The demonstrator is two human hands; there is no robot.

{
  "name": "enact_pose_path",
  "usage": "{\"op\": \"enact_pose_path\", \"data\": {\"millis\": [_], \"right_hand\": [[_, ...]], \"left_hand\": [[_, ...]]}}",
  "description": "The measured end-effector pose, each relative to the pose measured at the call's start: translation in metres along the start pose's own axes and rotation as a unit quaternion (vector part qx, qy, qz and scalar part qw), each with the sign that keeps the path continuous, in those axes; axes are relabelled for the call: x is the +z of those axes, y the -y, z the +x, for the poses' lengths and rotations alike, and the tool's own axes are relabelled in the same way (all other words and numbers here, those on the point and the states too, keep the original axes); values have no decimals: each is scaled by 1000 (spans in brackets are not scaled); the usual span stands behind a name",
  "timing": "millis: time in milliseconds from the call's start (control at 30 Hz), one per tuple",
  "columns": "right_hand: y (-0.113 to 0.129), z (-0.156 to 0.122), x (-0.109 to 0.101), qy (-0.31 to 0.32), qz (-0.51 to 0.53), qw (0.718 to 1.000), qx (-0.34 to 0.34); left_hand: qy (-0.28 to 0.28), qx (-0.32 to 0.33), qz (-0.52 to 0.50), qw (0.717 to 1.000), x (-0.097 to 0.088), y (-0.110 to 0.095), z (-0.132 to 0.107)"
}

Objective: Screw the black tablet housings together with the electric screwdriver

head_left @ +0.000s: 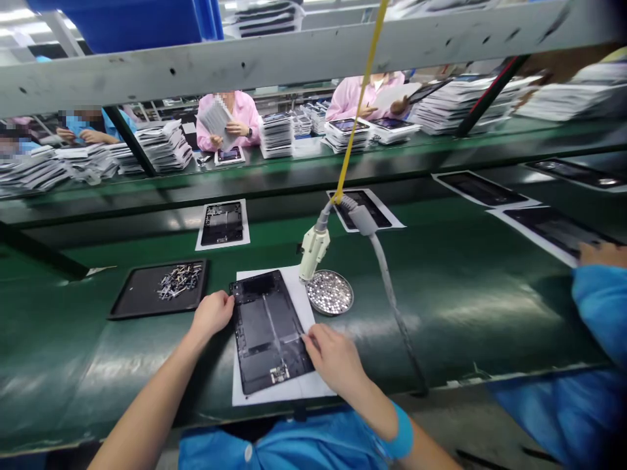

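Observation:
A black tablet housing [255,320], its inside facing up with a pale ribbon strip and a small board near its bottom edge, lies tilted over a white sheet [289,395]. My left hand [214,316] grips its upper left edge between thumb and fingers. On the lower right edge, my right hand [336,356] closes thumb and fingers on the same housing. Just beyond it, a cream-coloured hand tool [314,251] hangs nose down from a yellow strap [360,98]. Beside the tool is a round dish [329,292] full of small silvery discs.
A black tray [140,294] with small metal parts lies at left. More tablet housings [223,222] on white sheets rest along the green bench. A grey cable [392,294] drops toward the front edge. A co-worker's blue sleeve [600,307] is at right; people in pink sit opposite.

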State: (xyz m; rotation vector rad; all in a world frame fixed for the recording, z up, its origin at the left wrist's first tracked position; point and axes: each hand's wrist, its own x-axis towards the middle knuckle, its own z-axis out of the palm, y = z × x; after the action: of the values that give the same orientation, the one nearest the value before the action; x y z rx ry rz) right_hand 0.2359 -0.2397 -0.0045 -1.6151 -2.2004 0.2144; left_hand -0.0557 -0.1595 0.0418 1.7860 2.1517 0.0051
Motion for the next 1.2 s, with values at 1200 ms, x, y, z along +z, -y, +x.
{"op": "enact_pose_path", "data": {"millis": [1200], "right_hand": [[2, 15, -34, 210, -9, 974, 83]], "left_hand": [[27, 51, 34, 998, 8, -5, -42]]}}
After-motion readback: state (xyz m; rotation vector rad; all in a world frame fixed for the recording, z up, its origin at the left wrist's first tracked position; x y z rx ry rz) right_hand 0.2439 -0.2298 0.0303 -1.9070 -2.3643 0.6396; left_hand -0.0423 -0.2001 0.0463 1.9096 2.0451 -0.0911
